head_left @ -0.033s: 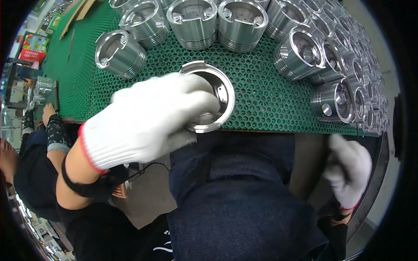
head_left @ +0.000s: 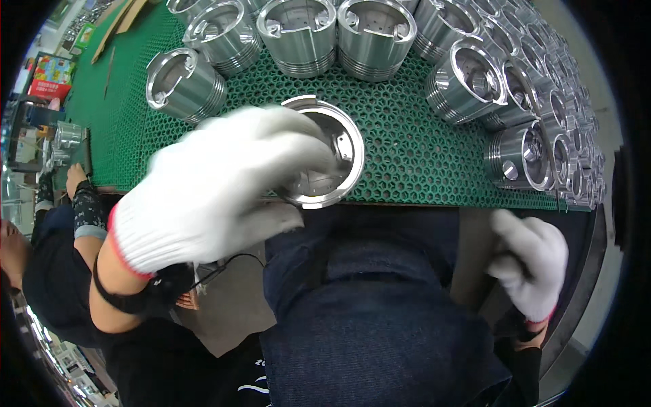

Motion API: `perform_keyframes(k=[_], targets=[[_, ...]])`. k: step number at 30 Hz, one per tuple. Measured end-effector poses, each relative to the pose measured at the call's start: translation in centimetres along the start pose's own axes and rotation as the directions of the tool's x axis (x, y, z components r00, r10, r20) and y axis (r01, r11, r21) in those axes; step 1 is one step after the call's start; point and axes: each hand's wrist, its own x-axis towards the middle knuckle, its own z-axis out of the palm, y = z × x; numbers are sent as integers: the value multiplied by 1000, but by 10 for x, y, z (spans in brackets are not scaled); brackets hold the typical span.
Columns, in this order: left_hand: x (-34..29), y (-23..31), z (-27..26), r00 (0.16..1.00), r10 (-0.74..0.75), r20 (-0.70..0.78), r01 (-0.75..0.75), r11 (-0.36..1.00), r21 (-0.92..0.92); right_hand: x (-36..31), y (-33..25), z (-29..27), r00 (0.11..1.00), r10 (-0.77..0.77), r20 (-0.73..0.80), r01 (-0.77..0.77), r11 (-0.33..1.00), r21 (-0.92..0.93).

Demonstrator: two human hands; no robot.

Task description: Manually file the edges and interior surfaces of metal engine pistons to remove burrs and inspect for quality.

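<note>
A silvery metal piston stands at the near edge of the green mat, its open hollow end facing up. My left hand, in a white knitted glove with a red cuff, reaches over it from the left. The fingers stretch across the hollow and hide its left part; the thumb is apart, by the near-left rim. Motion blurs this hand, and I see no firm grip. My right hand, gloved alike, hangs low off the table's front edge at the right. Its fingers are loosely bent and apart, with nothing visible in them.
More pistons stand along the back. Many are packed at the right beyond a thin strip, one piston near the front edge. At left, another piston leans in view. A co-worker's arm rests at the far left.
My left hand has shifted slightly left across the piston, which stays in place. My right hand has moved a little left and down.
</note>
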Motion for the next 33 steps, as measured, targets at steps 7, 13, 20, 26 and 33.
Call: perform_keyframes(k=[7, 13, 20, 26, 33], targets=[[-10, -4, 2, 995, -78, -61, 99, 822, 560, 35, 26, 59, 994, 101, 35, -83, 937, -341], [13, -18, 14, 994, -112, 10, 94, 875, 476, 59, 43, 78, 987, 151, -50, -158, 916, -369], [-15, -12, -7, 982, -111, -156, 161, 918, 362, 65, 53, 92, 979, 175, -105, -199, 928, -314], [-8, -15, 3, 978, 208, -12, -199, 949, 245, 59, 52, 92, 977, 50, -209, -122, 930, -347], [-45, 0, 19, 979, 89, -182, -44, 970, 237, 58, 55, 97, 980, 14, -199, -94, 911, -402]])
